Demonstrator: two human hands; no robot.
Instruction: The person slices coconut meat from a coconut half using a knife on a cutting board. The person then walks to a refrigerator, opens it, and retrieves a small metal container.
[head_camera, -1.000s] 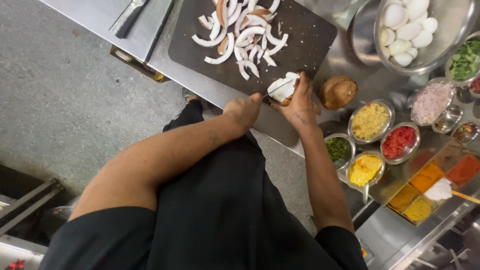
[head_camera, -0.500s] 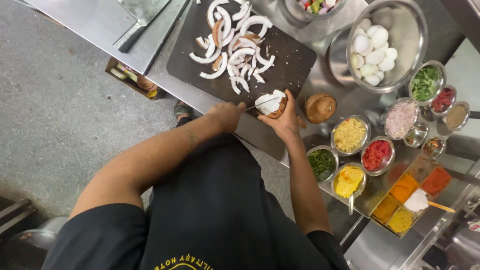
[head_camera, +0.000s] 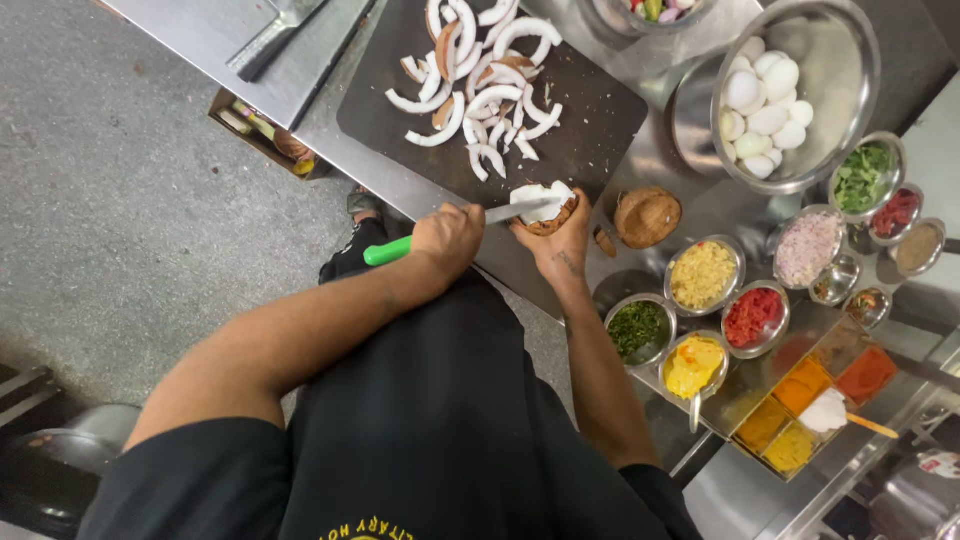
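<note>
- Floor (head_camera: 120, 220) grey, at far left; a box (head_camera: 262, 135) of odds and ends sits under the counter edge.
- Steel tool (head_camera: 272, 40) lies on the counter (head_camera: 200, 30) at top left, apart from the hands.
- Left hand (head_camera: 448, 238) fisted tight round the knife (head_camera: 450, 228): green handle sticks out to the left, blade runs right into the coconut piece.
- Board (head_camera: 590, 130) dark, on the counter; coconut slices (head_camera: 480, 85) heaped on its upper left part.
- Coconut piece (head_camera: 545, 205) at the board's near edge, white flesh up, brown shell below, blade touching it.
- Right hand (head_camera: 556, 245) cups the coconut piece from beneath, fingers curled round the shell, thumb side by the blade.
- Empty shell half (head_camera: 647, 216) just right of that hand, on the steel.
- Big bowl (head_camera: 850, 120) with peeled eggs (head_camera: 760, 110) at upper right.
- Small bowls to the right: yellow (head_camera: 702, 274), green herbs (head_camera: 637, 329), red (head_camera: 753, 316), chopped onion (head_camera: 806, 247), leaves (head_camera: 864, 176).
- Spice tray (head_camera: 815, 385) at lower right, orange and yellow powders, with a spoon (head_camera: 850, 417) in it.
</note>
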